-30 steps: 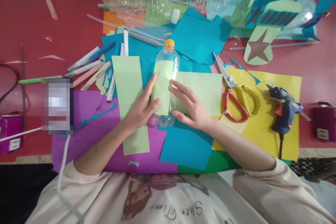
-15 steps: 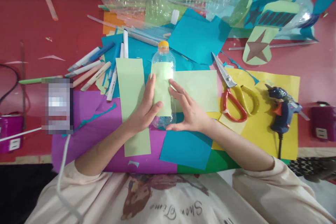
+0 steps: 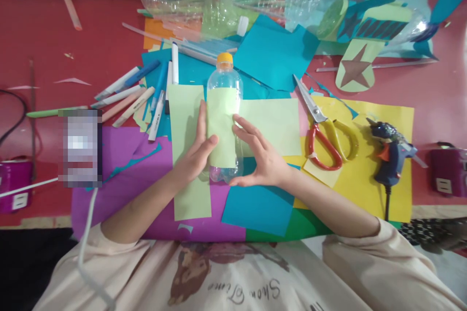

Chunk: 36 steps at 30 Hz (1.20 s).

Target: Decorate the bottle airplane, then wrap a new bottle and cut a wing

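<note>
In the middle of the frame I see the bottle [image 3: 224,79], its yellow cap [image 3: 224,58] toward the top, pale green paper [image 3: 221,124] over its front. The left hand [image 3: 195,155] is at its left side, thumb on the paper; how firmly it grips, I cannot tell. The right hand [image 3: 267,161] is spread wide, fingertips at the paper's right edge, thumb near the bottle's base. Scissors [image 3: 319,115] and a glue gun [image 3: 392,163] lie at the right.

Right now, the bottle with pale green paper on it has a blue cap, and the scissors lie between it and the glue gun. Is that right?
Not quite: the head view shows the cap on the bottle is yellow-orange, not blue. The scissors do lie between the bottle and the glue gun.
</note>
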Tool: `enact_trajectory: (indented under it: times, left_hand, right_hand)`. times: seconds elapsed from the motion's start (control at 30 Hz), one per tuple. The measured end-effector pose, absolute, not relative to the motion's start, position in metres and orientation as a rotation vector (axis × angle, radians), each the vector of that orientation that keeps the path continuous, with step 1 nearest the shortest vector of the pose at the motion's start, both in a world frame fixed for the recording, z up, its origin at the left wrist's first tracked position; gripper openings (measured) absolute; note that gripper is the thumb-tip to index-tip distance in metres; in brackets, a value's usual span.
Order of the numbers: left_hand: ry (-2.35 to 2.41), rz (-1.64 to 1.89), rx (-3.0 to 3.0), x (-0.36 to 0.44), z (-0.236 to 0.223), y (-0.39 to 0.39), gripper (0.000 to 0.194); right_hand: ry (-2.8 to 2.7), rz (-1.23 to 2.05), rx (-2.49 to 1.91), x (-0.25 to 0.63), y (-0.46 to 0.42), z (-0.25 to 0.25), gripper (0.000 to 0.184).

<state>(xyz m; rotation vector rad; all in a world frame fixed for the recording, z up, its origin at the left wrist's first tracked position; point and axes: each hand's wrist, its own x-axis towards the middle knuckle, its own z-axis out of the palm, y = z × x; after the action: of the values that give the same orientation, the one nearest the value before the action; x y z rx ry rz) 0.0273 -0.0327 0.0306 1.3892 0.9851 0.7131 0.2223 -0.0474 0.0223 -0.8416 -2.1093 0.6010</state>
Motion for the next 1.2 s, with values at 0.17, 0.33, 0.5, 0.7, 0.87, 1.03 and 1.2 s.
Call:
enact_trajectory:
  times: [0.17,0.33,0.5,0.7,0.87,1.03,1.2]
  left_hand:
    - [0.876,0.736,1.096,0.030,0.037,-0.030,0.083]
    - [0.890,0.755,1.200,0.031,0.032,-0.032,0.079]
    - [0.908,0.776,1.290,0.031,0.026,-0.033,0.076]
    - [1.007,0.728,1.434,0.031,0.031,-0.034,0.077]
    - [1.040,0.707,1.442,0.033,0.033,-0.036,0.073]
    - [1.044,0.706,1.459,0.031,0.029,-0.036,0.066]
    - [1.005,0.743,1.463,0.030,0.027,-0.036,0.066]
  right_hand:
    - [-2.127,0.589,-0.837,0.222,-0.047,0.023,0.103]
    - [-2.073,0.673,-0.917,0.223,-0.048,0.023,0.098]
    - [-2.022,0.747,-0.962,0.223,-0.049,0.022,0.095]
    - [-1.979,0.816,-0.961,0.222,-0.050,0.018,0.098]
    - [-2.018,0.782,-0.997,0.222,-0.050,0.019,0.088]
    - [-2.039,0.705,-1.044,0.216,-0.057,0.021,0.088]
    - [-2.058,0.611,-1.047,0.211,-0.061,0.021,0.087]
